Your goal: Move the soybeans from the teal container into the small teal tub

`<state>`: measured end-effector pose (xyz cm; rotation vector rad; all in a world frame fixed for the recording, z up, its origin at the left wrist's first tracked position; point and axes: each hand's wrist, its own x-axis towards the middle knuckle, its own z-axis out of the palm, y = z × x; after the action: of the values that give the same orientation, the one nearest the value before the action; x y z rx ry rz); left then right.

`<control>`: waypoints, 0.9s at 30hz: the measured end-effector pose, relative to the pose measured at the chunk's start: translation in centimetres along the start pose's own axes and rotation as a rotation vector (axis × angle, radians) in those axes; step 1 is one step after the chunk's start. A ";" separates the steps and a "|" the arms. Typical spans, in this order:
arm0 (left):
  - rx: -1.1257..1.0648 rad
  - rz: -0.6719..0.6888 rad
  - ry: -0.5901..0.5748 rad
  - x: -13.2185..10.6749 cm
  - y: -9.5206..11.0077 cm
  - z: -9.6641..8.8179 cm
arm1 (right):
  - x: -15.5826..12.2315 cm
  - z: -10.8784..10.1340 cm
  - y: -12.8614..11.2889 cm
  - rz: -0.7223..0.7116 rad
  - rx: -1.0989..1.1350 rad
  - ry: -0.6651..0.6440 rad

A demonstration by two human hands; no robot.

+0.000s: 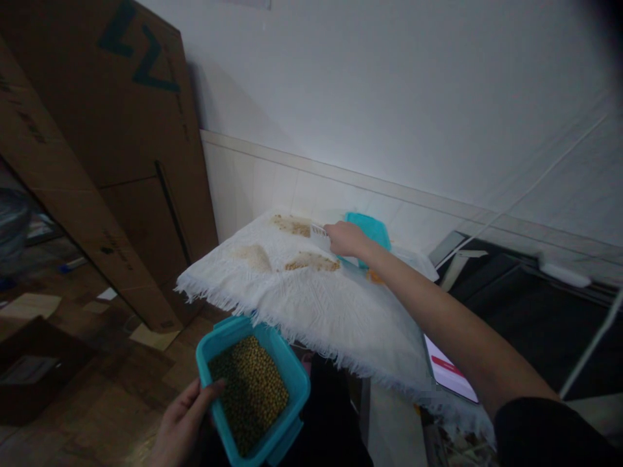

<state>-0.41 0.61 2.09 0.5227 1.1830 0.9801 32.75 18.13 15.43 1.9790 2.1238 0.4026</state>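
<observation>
My left hand point(187, 408) grips the near left rim of a teal plastic container point(296, 370), thumb over the edge. Inside lie many round yellow beans point(263, 376), with darker green ones point(221, 370) along the left side. The container is held below the front edge of a white fringed cloth point(341, 311). My right hand point(343, 239) is closed around a small white slotted utensil point(318, 230), whose exact kind is unclear. Its slotted end is beside a brownish patch of grains point(294, 225) on the cloth. Nearer are a pile of yellow beans point(309, 261) and a pale grainy heap point(256, 257).
Behind my right hand stands a teal plastic piece point(372, 227), partly hidden. A tall cardboard box point(141, 149) rises at the left, and a white wall point(389, 91) backs the cloth. A lit tablet or phone screen point(450, 373) sits under my right forearm.
</observation>
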 end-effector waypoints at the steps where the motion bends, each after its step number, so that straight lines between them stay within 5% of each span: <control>1: 0.003 -0.004 -0.003 0.0 0.0 0.0 | -0.1 0.3 0.1 0.008 -0.001 -0.009; 9: 0.036 0.006 0.043 -0.2 0.2 0.1 | -0.6 2.0 0.5 0.078 0.012 -0.011; 27: 0.005 0.023 -0.003 -0.2 0.0 -0.1 | -5.7 1.6 -2.0 -0.049 0.006 0.013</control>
<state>-0.51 0.41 2.16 0.5426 1.1796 0.9955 31.81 12.43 13.10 1.9283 2.1791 0.4018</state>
